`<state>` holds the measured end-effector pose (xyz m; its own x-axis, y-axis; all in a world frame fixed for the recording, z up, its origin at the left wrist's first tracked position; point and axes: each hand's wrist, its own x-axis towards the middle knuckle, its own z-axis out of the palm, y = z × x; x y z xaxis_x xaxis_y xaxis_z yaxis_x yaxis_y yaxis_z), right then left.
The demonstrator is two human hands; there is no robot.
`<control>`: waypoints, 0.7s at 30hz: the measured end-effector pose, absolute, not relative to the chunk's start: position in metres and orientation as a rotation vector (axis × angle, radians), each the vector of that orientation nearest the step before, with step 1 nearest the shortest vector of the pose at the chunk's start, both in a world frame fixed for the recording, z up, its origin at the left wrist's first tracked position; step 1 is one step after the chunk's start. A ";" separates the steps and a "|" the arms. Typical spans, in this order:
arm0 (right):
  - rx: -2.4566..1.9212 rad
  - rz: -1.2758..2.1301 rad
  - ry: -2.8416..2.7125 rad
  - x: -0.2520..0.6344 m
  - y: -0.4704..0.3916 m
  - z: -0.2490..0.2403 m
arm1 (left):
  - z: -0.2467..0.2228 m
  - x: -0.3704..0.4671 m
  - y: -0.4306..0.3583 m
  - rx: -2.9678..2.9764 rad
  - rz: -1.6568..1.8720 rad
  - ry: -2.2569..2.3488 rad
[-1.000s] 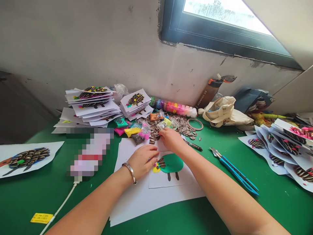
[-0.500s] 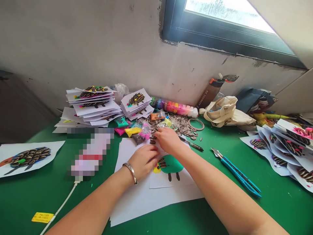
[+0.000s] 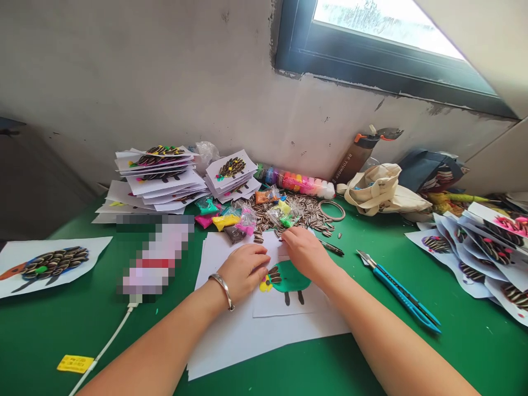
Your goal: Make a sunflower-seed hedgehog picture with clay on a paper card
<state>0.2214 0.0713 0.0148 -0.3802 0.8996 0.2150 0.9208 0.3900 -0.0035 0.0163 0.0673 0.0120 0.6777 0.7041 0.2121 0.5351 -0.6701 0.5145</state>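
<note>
A small white card lies on larger white sheets. On it is a green clay body with a yellow head, two black legs and a few striped seeds. My left hand, with a silver bangle at the wrist, rests at the card's left edge, fingers together and curled; anything under them is hidden. Just above the green body, my right hand has its fingertips pinched; what is between them is too small to tell. Behind it spreads a pile of striped seeds.
Bags of coloured clay and a tape ring lie near the seeds. A blue cutter is at the right, beside stacked pictures. More stacks stand back left; a pixelated object with a white cable lies left.
My right hand has moved back from the seed pile toward the card, a little right and down. My left hand has stayed nearly in place.
</note>
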 end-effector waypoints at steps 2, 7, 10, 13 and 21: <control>-1.676 -0.126 -2.385 0.230 0.067 0.012 | 0.010 0.016 0.067 2.471 0.577 0.974; -1.719 -0.079 -2.370 0.231 0.072 0.016 | 0.009 0.016 0.067 2.471 0.608 0.976; -1.708 -0.133 -2.426 0.223 0.083 0.021 | 0.011 0.016 0.067 2.485 0.590 0.963; -1.681 -0.186 -2.554 0.214 0.092 0.024 | 0.012 0.016 0.067 2.484 0.575 0.967; -1.624 -0.234 -2.543 0.202 0.095 0.032 | 0.013 0.016 0.067 2.465 0.562 0.967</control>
<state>0.2016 0.0951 0.0322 -0.4194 0.8899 0.1794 0.9077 0.4140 0.0681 0.0165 0.0675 0.0128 0.6743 0.7079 0.2102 0.5331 -0.6636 0.5248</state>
